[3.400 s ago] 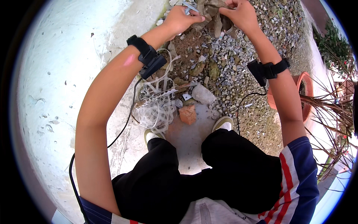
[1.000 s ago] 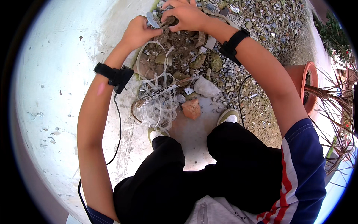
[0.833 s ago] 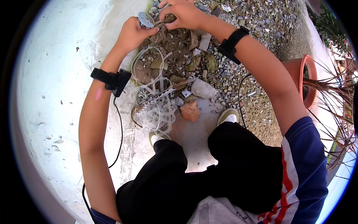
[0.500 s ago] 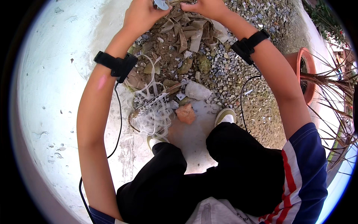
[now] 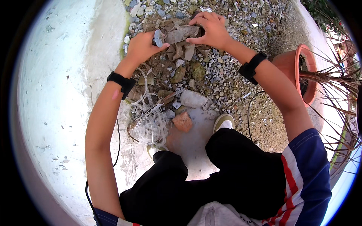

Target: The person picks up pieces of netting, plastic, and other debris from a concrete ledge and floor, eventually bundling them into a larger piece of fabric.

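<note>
Near the top of the view, my left hand (image 5: 141, 48) is closed around a thing with a round grey disc (image 5: 158, 38) at its end; the rest of it is hidden in the palm. My right hand (image 5: 213, 31) curves over a crumpled grey-brown sheet (image 5: 178, 35), fingers on its far side and thumb on its near side. The sheet, dirty and torn into flaps, spreads between both hands over soil and gravel. Whether it is plastic or cloth I cannot tell. Black bands circle both wrists.
Tangled clear strapping (image 5: 149, 126) lies by my left foot. Close by are an orange-brown stone chunk (image 5: 182, 121) and a pale stone (image 5: 193, 99). A terracotta pot (image 5: 289, 64) with a spiky plant stands right. A white wall (image 5: 60, 113) runs along the left; gravel (image 5: 241, 45) lies ahead.
Both hands now appear lower in the view, as the whole scene has shifted. My right hand has reached over the crumpled sheet; the left still holds the disc-ended thing.
</note>
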Motion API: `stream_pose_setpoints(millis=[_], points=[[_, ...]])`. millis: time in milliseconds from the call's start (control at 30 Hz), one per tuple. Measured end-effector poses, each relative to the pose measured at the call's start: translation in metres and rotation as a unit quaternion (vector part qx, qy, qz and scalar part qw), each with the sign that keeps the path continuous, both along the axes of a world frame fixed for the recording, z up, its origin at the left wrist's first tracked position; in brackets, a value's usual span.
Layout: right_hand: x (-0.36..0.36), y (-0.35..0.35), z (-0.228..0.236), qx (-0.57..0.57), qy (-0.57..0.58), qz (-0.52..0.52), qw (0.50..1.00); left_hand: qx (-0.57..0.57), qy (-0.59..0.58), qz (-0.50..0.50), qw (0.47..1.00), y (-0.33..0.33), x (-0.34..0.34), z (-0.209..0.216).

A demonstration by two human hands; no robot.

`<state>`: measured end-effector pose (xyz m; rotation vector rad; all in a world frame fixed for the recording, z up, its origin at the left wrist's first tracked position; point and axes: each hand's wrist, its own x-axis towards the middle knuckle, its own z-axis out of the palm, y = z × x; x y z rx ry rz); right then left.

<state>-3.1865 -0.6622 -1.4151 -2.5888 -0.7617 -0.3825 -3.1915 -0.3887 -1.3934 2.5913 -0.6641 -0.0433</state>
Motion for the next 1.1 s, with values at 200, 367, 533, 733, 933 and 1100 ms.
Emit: stream_pose_setpoints(millis=[200,367,533,733,933,1100], points=[[0.032,-0.02,-0.026,0.084,0.289,-0.149,0.942,-0.012,0.072,0.189,0.979,0.004,0.016,-0.006],[0.05,-0.006,-0.027,0.025,0.384,-0.112,0.916,-0.06,0.131,0.143,0.979,-0.004,0.021,-0.02],[0.041,0.002,-0.02,0.123,0.415,-0.11,0.895,-0.062,0.169,0.115,0.977,-0.033,0.013,-0.019],[0.017,0.019,0.007,0.152,0.543,-0.123,0.817,-0.095,0.201,0.149,0.963,-0.041,0.003,-0.035],[0.004,0.017,-0.02,0.199,0.516,-0.157,0.819,-0.214,0.261,0.106,0.935,-0.048,-0.017,-0.046],[-0.001,0.022,-0.007,0.285,0.543,-0.107,0.783,-0.312,0.357,0.135,0.87,-0.032,-0.021,-0.008]])
